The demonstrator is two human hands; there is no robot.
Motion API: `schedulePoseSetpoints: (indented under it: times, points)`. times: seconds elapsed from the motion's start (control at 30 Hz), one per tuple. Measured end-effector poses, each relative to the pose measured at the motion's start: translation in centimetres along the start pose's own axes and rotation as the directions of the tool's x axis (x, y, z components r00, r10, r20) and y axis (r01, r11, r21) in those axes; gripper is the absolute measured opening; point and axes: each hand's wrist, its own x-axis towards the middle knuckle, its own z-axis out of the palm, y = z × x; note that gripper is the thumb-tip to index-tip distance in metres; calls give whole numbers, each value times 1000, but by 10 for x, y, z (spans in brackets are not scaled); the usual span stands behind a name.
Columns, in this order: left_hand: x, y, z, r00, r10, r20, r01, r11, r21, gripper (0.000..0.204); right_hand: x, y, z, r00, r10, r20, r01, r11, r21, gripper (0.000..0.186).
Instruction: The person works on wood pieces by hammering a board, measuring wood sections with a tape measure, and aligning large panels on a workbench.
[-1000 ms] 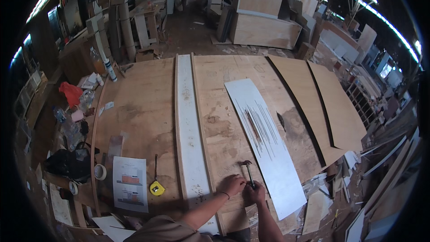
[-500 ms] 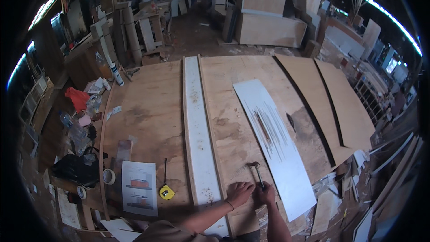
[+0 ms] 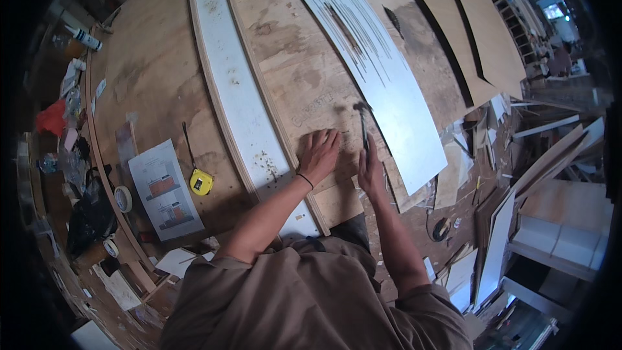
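Observation:
My right hand point(image 3: 371, 172) is wrapped round the handle of a claw hammer point(image 3: 364, 123), held above the plywood with its dark head pointing away from me. Just left of it, my left hand point(image 3: 319, 157) rests low on the board, fingers bunched and bent down; a tiny dark thing shows by the fingertips, too small to name. Beside that hand runs a long white panel point(image 3: 236, 100) edged with wooden strips. To the right of the hammer lies a white sheet point(image 3: 405, 136) with several thin dark strips point(image 3: 353, 35) on it.
The large plywood worktop point(image 3: 155, 71) carries a yellow tape measure point(image 3: 201, 182) and a printed drawing sheet point(image 3: 166, 188) at left. Tape rolls point(image 3: 123, 199), a black bag point(image 3: 94, 214) and a sealant tube point(image 3: 84, 37) lie along the left edge. Brown panels point(image 3: 447, 32) lie far right; offcuts point(image 3: 463, 272) litter the floor.
The view has tilted down toward my body, so the worktop sits higher and my torso shows. My right hand still grips the hammer, and my left hand stays beside it.

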Motion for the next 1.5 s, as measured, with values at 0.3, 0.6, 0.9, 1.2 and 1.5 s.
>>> schedulePoseSetpoints:
  times: [0.3,0.6,0.9,1.2,1.5]
  points:
    - [1,2,5,1000,19,19,-20,997,74,45,-61,1,-21,978,139,157,-109,976,-189,51]
    - [2,3,5,999,31,28,-34,994,104,46,-63,-3,-13,987,115,111,-96,983,-159,53]
    - [-1,3,7,999,36,27,-39,991,128,46,-68,12,-5,997,30,65,-22,994,-107,54]
    - [0,2,4,996,18,86,-23,998,56,47,-57,-4,-9,1000,-11,12,13,981,-193,53]
    - [-1,2,3,999,29,19,-31,992,122,47,-56,-12,-17,1000,1,-28,-7,984,-179,52]
